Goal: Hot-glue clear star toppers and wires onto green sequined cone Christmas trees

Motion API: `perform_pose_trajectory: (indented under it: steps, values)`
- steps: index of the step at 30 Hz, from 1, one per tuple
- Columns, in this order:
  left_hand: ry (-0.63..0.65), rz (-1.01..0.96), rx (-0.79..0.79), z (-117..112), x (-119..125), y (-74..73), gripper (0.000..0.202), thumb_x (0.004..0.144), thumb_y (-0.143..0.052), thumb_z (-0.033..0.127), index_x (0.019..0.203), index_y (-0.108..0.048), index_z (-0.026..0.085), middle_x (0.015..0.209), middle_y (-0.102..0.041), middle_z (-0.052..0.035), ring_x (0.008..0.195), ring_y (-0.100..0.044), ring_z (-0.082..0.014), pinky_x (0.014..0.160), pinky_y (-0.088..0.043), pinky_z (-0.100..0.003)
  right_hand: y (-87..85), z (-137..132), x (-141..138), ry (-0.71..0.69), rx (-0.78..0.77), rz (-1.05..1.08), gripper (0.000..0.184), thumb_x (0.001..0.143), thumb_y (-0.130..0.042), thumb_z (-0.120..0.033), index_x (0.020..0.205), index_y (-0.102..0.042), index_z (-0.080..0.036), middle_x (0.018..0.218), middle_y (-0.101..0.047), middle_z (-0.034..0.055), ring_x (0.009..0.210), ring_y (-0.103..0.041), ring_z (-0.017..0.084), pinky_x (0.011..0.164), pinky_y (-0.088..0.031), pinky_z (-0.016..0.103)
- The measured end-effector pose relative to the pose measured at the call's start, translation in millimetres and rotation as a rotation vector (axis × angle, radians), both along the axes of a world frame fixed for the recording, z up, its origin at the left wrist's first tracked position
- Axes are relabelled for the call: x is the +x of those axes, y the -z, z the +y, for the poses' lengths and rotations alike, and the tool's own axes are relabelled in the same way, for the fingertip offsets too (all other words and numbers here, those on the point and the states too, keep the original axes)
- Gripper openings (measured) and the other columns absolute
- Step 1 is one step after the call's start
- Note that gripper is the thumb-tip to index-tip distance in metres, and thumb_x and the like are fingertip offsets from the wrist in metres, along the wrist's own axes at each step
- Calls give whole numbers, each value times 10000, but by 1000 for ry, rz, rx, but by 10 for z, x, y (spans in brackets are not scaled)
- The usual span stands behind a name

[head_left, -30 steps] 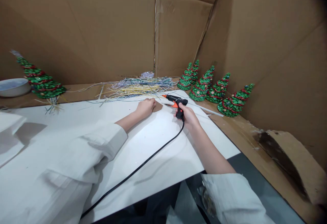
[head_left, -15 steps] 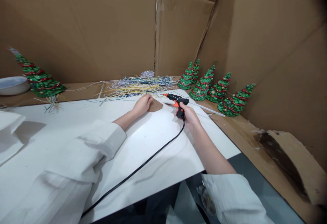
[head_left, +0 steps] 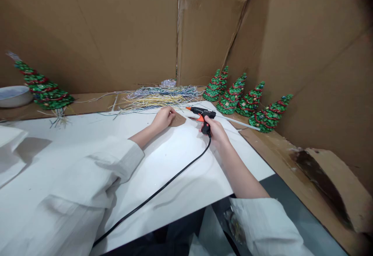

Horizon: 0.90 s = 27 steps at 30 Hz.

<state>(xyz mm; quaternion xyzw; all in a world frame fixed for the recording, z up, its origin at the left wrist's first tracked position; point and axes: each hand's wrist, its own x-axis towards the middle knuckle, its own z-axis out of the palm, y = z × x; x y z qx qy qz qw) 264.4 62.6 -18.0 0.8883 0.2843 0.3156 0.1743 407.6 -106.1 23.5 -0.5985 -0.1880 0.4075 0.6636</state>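
Head view: more card [head_left: 178, 120] shows at three o'clock from the left hand [head_left: 163, 120] than a second ago, whether pinched cannot be told; the right hand [head_left: 216, 132] stays clamped round the gun [head_left: 207, 114], farther toward three.

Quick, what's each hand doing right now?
Left hand: closed, holding the brown piece by its edge.
Right hand: closed, holding the glue gun by its handle.
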Motion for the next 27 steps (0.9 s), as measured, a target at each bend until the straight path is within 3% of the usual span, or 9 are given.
perform_pose_trajectory:
  steps: [6,16,22,27]
  values:
    - [10,-5,18,37,1,31,231,764,-486,164,966,-598,162,997,-664,-76,840,-578,-205,810,-441,-330,16,7,12,-1,6,1,219,832,-585,-268,662,-518,-148,481,-554,-24,372,-555,101,290,-287,172]
    - [6,-11,22,-20,-2,-31,216,826,-457,311,704,-565,170,761,-633,-73,754,-555,-210,745,-427,-331,-11,-8,-13,3,3,-9,231,898,-473,-205,679,-496,-134,487,-543,-30,366,-561,98,285,-257,167]
    - [-22,-30,-19,13,10,18,110,796,-455,220,784,-551,168,798,-624,-70,753,-551,-199,721,-428,-316,-1,-6,-3,2,-3,-21,231,897,-476,-210,681,-505,-132,495,-546,-31,364,-561,98,289,-269,167]
    - [-9,-31,-25,9,0,12,151,824,-393,204,791,-538,177,811,-621,-72,763,-552,-204,724,-423,-320,11,-6,2,2,11,-22,265,891,-484,-221,639,-500,-143,490,-549,-23,368,-561,100,290,-283,172]
